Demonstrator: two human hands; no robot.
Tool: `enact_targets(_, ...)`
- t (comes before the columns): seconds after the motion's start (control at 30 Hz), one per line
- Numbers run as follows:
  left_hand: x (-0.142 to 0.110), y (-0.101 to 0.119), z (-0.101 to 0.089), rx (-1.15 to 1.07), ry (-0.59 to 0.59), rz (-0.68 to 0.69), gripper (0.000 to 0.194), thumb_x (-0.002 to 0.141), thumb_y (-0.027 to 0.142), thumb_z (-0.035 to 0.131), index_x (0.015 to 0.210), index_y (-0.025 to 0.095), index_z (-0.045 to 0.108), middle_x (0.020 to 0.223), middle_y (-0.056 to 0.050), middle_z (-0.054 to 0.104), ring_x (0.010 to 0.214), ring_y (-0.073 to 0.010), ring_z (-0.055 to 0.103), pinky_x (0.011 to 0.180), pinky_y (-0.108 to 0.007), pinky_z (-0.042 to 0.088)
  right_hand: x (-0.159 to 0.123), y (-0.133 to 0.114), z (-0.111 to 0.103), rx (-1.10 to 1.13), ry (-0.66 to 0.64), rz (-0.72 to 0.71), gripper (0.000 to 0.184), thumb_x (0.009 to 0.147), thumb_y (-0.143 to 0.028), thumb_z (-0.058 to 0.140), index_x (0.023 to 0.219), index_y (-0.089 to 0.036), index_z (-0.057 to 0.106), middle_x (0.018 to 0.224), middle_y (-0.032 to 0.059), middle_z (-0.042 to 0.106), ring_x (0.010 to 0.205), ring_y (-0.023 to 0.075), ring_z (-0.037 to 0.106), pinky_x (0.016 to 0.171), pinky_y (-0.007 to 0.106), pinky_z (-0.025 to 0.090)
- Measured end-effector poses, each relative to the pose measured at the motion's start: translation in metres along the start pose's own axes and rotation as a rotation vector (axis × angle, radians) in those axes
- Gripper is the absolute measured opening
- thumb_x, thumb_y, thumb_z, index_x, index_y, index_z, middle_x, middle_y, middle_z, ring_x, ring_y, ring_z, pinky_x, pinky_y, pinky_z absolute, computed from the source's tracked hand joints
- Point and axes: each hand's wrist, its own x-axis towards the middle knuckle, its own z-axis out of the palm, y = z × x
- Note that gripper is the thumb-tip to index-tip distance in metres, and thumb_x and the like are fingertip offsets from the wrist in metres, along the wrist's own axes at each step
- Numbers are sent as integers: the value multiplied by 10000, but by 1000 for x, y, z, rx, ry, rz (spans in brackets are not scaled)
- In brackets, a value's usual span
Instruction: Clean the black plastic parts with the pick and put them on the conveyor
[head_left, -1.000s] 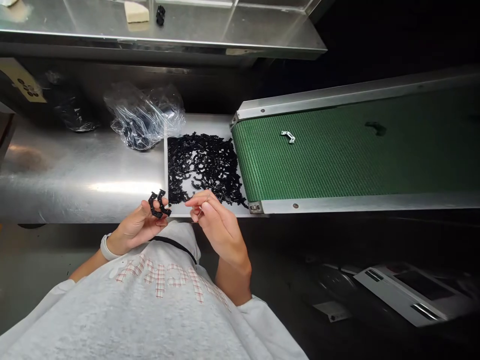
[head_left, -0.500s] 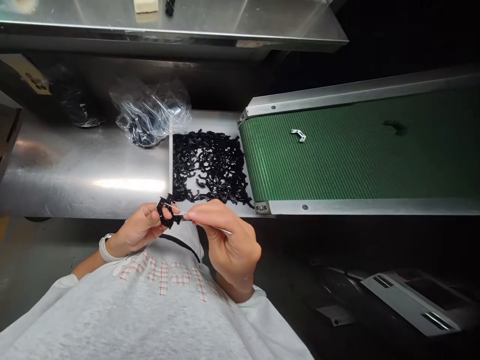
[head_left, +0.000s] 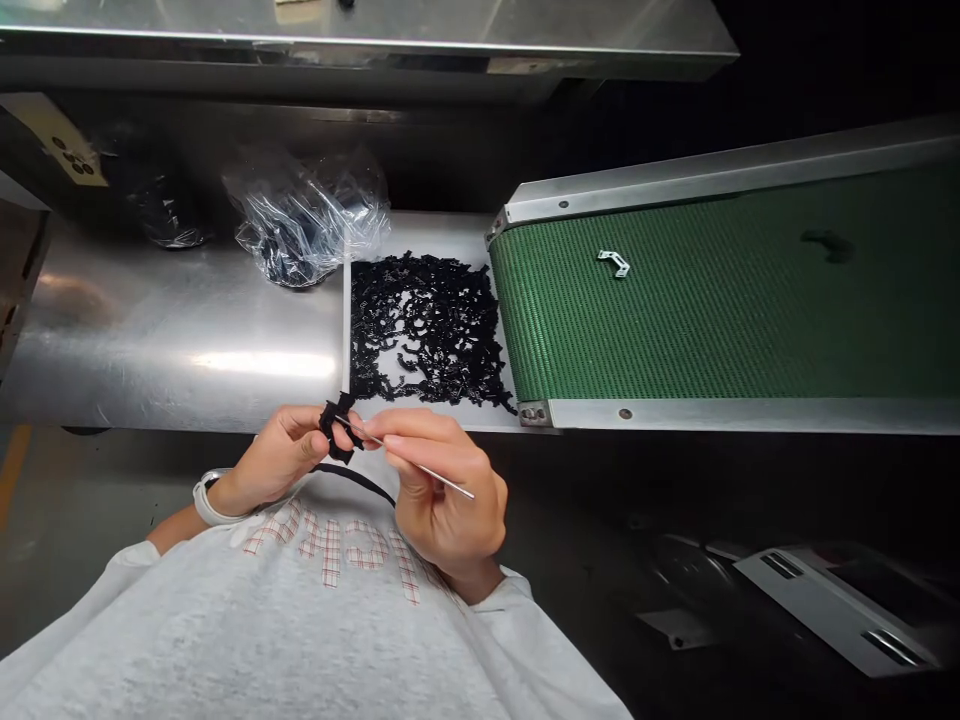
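My left hand [head_left: 281, 455] pinches a small black bracket-like part [head_left: 339, 440] just off the near edge of the table. Held like a pen in my right hand [head_left: 450, 490] is a thin metal rod [head_left: 431, 475], whose tip meets the black part. What kind of tool the rod is, I cannot make out. Beyond the hands, a heap of small black parts [head_left: 457, 335] covers most of a white surface [head_left: 394, 368]. On the green conveyor belt [head_left: 555, 330] lies one white angled part [head_left: 615, 263].
Clear plastic bags [head_left: 300, 225] with dark contents stand on the steel table [head_left: 150, 320] behind the heap. A steel shelf [head_left: 375, 55] runs overhead. A metal rail [head_left: 712, 415] edges the belt's near side. At lower right stands a grey device [head_left: 825, 610].
The black part has been turned in my left fingers, and the rod now slants more steeply. My right hand has shifted slightly left. The whole view has moved a little.
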Motion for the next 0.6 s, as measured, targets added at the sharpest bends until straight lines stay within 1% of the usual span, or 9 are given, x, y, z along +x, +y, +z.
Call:
enact_targets(0.17,1,1,1,21,43,-13,500,602,668,848,593,182,731,657,-42,684,830,-222,701,871,-388,544,0,0,0,5,3,-1,215,991,-107,562,1182,-194,609,998,90,758,940,178,762,731,319,670)
enact_targets(0.27,1,0,0,30,51,-17,506,590,670,855,587,181,724,687,-49,699,841,-220,695,873,-383,541,0,1,0,3,2,-18,213,989,-104,562,1182,-183,608,993,88,753,947,175,760,749,318,668)
enact_targets(0.47,1,-1,-4,94,46,-13,507,628,678,833,627,178,747,771,-74,737,849,-220,692,836,-362,526,-1,1,0,12,3,-14,227,976,-70,569,1183,-155,611,1011,95,743,981,176,754,785,311,664)
enact_targets(0.6,0,-2,-8,152,48,21,481,662,672,818,682,192,789,841,-85,762,856,-215,688,863,-365,516,3,3,0,1,-7,-45,185,978,-85,580,1145,-151,620,979,84,729,938,169,744,764,308,661)
